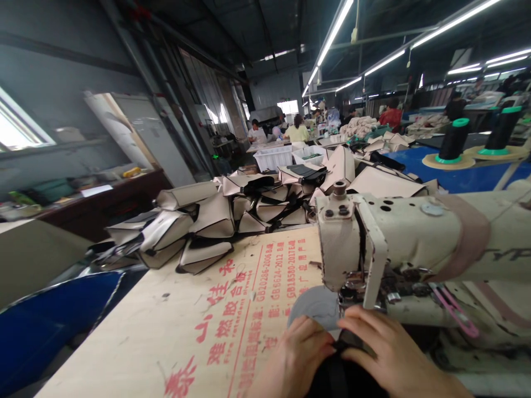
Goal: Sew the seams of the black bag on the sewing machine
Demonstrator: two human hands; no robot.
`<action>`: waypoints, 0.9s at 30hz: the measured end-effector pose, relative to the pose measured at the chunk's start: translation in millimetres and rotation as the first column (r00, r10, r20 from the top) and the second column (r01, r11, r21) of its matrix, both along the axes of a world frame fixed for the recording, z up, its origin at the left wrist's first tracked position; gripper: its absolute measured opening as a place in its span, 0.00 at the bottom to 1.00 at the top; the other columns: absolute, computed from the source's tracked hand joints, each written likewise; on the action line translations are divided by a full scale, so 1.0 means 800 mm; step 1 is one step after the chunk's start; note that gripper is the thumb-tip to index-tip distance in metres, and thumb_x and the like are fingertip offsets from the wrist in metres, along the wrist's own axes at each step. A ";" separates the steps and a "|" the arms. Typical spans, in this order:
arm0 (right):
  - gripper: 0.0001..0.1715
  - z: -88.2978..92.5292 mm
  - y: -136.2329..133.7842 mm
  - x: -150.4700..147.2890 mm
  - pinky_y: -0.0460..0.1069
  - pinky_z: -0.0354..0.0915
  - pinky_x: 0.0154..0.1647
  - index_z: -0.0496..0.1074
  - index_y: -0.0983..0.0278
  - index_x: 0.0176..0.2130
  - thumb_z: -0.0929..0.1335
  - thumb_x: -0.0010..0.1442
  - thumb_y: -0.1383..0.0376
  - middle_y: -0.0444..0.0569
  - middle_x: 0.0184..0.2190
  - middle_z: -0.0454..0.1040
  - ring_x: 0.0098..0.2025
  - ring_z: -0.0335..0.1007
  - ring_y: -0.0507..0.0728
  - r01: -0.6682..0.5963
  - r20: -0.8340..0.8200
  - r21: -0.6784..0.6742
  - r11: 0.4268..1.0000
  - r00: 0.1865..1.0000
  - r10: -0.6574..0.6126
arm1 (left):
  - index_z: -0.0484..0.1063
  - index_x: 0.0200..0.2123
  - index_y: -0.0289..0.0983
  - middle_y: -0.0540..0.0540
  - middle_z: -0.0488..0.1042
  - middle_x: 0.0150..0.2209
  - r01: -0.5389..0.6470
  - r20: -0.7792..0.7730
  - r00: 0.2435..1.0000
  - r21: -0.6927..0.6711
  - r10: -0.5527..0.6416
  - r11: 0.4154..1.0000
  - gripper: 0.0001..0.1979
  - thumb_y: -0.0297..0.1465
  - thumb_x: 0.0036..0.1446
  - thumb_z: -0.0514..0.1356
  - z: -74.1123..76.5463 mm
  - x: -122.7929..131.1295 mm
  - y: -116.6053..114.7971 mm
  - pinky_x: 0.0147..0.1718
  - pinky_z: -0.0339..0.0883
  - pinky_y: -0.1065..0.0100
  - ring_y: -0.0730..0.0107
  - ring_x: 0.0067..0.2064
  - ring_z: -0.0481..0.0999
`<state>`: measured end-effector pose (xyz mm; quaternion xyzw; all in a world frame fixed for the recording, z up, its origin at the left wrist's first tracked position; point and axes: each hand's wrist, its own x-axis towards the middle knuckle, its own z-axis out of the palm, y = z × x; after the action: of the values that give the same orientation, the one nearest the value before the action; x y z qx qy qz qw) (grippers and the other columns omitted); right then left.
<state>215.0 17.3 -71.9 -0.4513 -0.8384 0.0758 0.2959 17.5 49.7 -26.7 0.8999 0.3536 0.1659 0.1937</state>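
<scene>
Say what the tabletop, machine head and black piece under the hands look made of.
Tabletop: bare plywood, matt, grain and red print showing. Machine head: cream-painted metal, scuffed, with screws and holes. Black piece: probably fabric, matt; blurred.

Both hands sit low in view, close together — fingertips nearly meeting. The left hand (296, 356) shows knuckles up, fingers curled under; the right hand (388, 354) lies flatter, fingers pointing leftward.

Beige-and-black pouches (207, 221) lie heaped across the far end of the printed board (186, 309). White crates (274, 157) stand behind. Two thread cones (454, 138) stand at right.
</scene>
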 end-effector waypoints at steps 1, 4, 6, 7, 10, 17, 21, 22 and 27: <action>0.12 -0.002 0.000 -0.001 0.51 0.65 0.43 0.66 0.63 0.46 0.60 0.64 0.65 0.50 0.40 0.69 0.41 0.66 0.57 -0.021 0.009 0.019 1.000 1.000 0.021 | 0.72 0.34 0.39 0.49 0.73 0.35 -0.005 -0.013 1.000 -0.013 0.004 1.000 0.10 0.29 0.59 0.51 -0.002 0.000 0.001 0.40 0.67 0.72 0.70 0.39 0.71; 0.17 -0.013 0.000 -0.006 0.52 0.67 0.40 0.68 0.65 0.43 0.54 0.65 0.69 0.51 0.36 0.71 0.37 0.68 0.57 -0.101 0.047 0.057 0.993 0.994 0.098 | 0.72 0.34 0.38 0.47 0.72 0.35 -0.008 -0.022 1.000 -0.073 0.006 0.997 0.11 0.30 0.60 0.50 -0.008 -0.001 0.005 0.39 0.67 0.70 0.68 0.39 0.70; 0.18 -0.021 0.001 -0.009 0.52 0.67 0.39 0.69 0.65 0.40 0.53 0.64 0.70 0.53 0.37 0.71 0.38 0.68 0.58 -0.077 0.033 0.072 0.994 0.997 0.075 | 0.71 0.35 0.38 0.48 0.72 0.36 -0.018 -0.016 1.000 -0.068 0.017 0.997 0.09 0.30 0.60 0.51 -0.011 -0.001 0.007 0.39 0.67 0.70 0.68 0.40 0.70; 0.18 -0.024 0.001 -0.010 0.52 0.67 0.40 0.69 0.65 0.40 0.53 0.64 0.70 0.53 0.38 0.71 0.38 0.67 0.58 -0.064 0.019 0.068 0.996 0.998 0.063 | 0.71 0.35 0.38 0.48 0.72 0.36 -0.023 -0.019 1.000 -0.056 0.022 0.998 0.08 0.31 0.60 0.52 -0.013 0.000 0.007 0.40 0.66 0.69 0.68 0.41 0.70; 0.15 -0.028 0.002 -0.011 0.52 0.66 0.43 0.68 0.66 0.41 0.55 0.63 0.71 0.52 0.37 0.70 0.40 0.66 0.57 -0.051 -0.037 0.026 0.998 0.998 0.052 | 0.69 0.35 0.38 0.49 0.72 0.37 -0.023 -0.052 0.998 -0.019 0.022 1.000 0.08 0.31 0.60 0.51 -0.015 0.000 0.008 0.40 0.66 0.69 0.68 0.41 0.70; 0.09 0.009 0.003 -0.010 0.48 0.63 0.48 0.66 0.64 0.39 0.59 0.62 0.71 0.47 0.37 0.67 0.42 0.64 0.53 -0.164 -0.185 -0.273 0.948 0.976 0.115 | 0.69 0.33 0.37 0.48 0.71 0.34 0.039 -0.080 0.996 -0.052 -0.043 0.998 0.11 0.29 0.61 0.48 -0.011 0.002 0.010 0.37 0.65 0.71 0.70 0.37 0.71; 0.08 0.012 0.006 -0.014 0.47 0.61 0.49 0.66 0.64 0.36 0.59 0.62 0.71 0.46 0.35 0.67 0.43 0.64 0.53 -0.188 -0.260 -0.282 0.941 0.959 0.113 | 0.70 0.33 0.36 0.48 0.72 0.32 0.015 -0.030 0.999 -0.148 -0.020 0.989 0.13 0.30 0.62 0.47 -0.003 -0.001 0.012 0.35 0.65 0.73 0.72 0.34 0.72; 0.09 0.009 0.006 -0.015 0.48 0.60 0.49 0.66 0.64 0.36 0.59 0.63 0.71 0.46 0.35 0.67 0.44 0.64 0.54 -0.169 -0.269 -0.266 0.949 0.958 0.095 | 0.70 0.33 0.36 0.49 0.72 0.32 0.004 -0.022 1.000 -0.168 -0.008 0.986 0.13 0.31 0.62 0.47 0.000 -0.004 0.010 0.35 0.65 0.72 0.72 0.35 0.72; 0.11 -0.015 0.004 -0.014 0.49 0.60 0.43 0.66 0.63 0.36 0.57 0.65 0.68 0.48 0.37 0.67 0.41 0.64 0.55 -0.103 -0.285 -0.235 0.967 0.958 0.032 | 0.67 0.49 0.42 0.47 0.70 0.48 -0.032 -0.075 0.997 -0.229 0.015 0.973 0.16 0.29 0.56 0.53 0.013 -0.026 -0.007 0.49 0.63 0.66 0.66 0.49 0.69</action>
<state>203.5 20.1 -83.7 -0.4404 -0.7873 0.2527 0.3497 -3.3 44.0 -16.0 0.8727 0.3880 0.0931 0.2815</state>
